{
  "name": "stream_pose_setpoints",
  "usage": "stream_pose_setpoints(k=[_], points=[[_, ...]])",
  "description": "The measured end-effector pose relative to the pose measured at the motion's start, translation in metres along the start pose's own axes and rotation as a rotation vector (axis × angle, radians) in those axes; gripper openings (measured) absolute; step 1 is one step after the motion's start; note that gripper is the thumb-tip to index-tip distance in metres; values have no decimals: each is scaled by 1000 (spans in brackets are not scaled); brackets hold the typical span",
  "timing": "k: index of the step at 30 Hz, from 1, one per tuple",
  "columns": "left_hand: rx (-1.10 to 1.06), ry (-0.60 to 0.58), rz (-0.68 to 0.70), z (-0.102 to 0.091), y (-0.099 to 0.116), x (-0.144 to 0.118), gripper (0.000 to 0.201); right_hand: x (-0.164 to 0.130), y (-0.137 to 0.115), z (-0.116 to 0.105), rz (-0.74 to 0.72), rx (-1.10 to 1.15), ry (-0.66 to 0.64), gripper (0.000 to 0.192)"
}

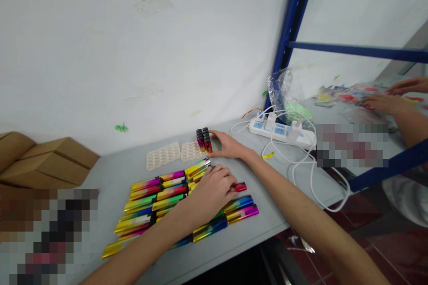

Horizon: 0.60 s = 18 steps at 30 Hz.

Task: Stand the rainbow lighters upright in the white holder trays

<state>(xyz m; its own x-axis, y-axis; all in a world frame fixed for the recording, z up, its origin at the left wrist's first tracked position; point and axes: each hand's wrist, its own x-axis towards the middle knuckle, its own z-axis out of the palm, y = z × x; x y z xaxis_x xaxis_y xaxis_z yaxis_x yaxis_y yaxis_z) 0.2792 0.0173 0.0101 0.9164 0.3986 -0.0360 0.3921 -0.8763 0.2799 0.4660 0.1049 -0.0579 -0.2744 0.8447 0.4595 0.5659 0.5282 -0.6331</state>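
Rows of shiny multicoloured lighters (170, 193) lie side by side on the grey table. Over the right part of these rows is my left hand (216, 189), its fingers curled down on the lighters. A red lighter (239, 186) sticks out past its fingertips; what lies under the palm is hidden. Farther back, my right hand (227, 144) curves its thumb and fingers about a small cluster of upright lighters (204, 140) with dark tops. That cluster stands at the right end of a cream moulded tray (190, 151) with rows of small pockets.
Another cream pocketed tray (163, 156) lies to the left. Brown cardboard boxes (47, 158) sit at far left. A white power strip (281, 131) with looping cables lies at right, near a blue metal frame (287, 31). Beyond it, another person's hands (388, 102) handle colourful packets.
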Motion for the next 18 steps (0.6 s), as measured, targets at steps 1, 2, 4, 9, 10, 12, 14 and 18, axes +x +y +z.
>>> stream_pose_setpoints(k=[1, 2, 4, 9, 10, 12, 14, 18], points=[[-27, 10, -4, 1, 0, 2, 19, 0, 0, 0, 5, -9, -2, 96], [-71, 33, -13, 1, 0, 3, 15, 0, 0, 0, 11, -17, -2, 96], [-211, 121, -52, 1, 0, 5, 8, -1, 0, 1, 18, -29, 2, 96], [-770, 402, -124, -9, -2, 1, 19, -3, 3, 1, 10, 11, 24, 88], [-899, 404, -126, -12, -4, -1, 22, -4, 4, 1, 3, 11, 18, 87], [-1110, 374, -130, -16, -8, -7, 26, -4, 4, 0, -12, -5, -3, 85], [-1240, 355, -144, -19, -12, -13, 28, -3, 2, 0, -23, -15, -5, 84], [-1469, 359, -232, -23, -18, -22, 37, -3, -2, 1, -31, 5, 22, 83]])
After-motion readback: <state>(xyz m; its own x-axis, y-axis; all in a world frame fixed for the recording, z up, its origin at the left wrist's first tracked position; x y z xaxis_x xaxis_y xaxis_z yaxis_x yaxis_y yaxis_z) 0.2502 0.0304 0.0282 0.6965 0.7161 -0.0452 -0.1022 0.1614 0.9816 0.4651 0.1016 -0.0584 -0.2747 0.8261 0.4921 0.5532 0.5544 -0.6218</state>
